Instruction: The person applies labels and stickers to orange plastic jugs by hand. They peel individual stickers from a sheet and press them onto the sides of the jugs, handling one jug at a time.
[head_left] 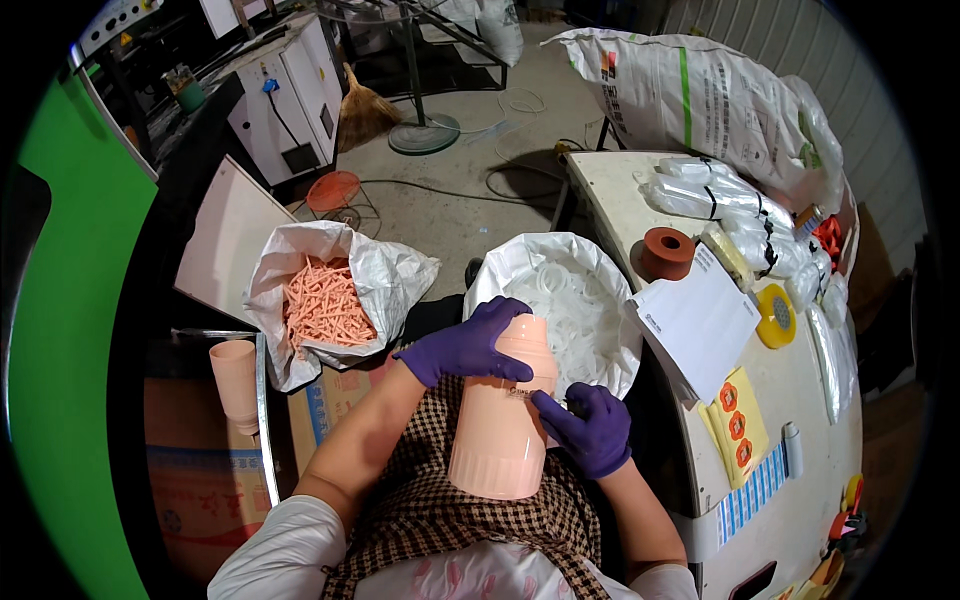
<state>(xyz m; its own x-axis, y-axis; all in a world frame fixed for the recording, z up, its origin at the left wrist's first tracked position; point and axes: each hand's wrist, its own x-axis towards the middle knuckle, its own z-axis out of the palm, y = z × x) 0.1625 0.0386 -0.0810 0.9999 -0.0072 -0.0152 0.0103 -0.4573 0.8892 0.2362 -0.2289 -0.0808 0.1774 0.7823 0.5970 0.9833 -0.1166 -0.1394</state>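
Note:
A glossy pink plastic thermos shell (498,440) is held over my lap, its narrow neck pointing away from me and its wide ribbed base toward me. My left hand (478,345), in a purple glove, is wrapped round the shell at its neck and shoulder. Also gloved in purple, my right hand (588,428) is closed at the shell's right side, its thumb against the small dark print there. Something dark shows between its curled fingers, too small to name. Just beyond the shell stands a white sack (625,365) of clear plastic rings.
At left, a white sack (262,300) holds pink plastic sticks, near a pink cylinder (234,385). The right-hand table (640,200) bears a brown tape roll (667,253), white papers (700,318), yellow tape (775,316), sticker sheets (738,425) and bagged clear plastic (715,190).

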